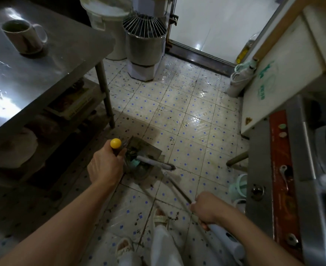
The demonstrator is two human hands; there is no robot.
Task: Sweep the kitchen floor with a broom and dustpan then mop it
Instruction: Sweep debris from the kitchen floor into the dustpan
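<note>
- The grey metal dustpan (pixel 143 160) sits on the blue-dotted tiled floor (pixel 187 116), its mouth facing right toward the broom.
- The left hand (pixel 104 166) has its fingers clamped on the dustpan's yellow-knobbed upright handle (pixel 115 144).
- The right hand (pixel 206 210) has its fingers wrapped on the long pale broom handle (pixel 179 189), which slants up-left; its narrow white broom head (pixel 156 163) rests at the pan's mouth, on the debris inside.

beside the steel table (pixel 43 73), cream floor tiles (pixel 177 112) carry blue dots; the dustpan handle (pixel 115 143) has a yellow knob; the broom grip (pixel 227 239) is pale grey.
</note>
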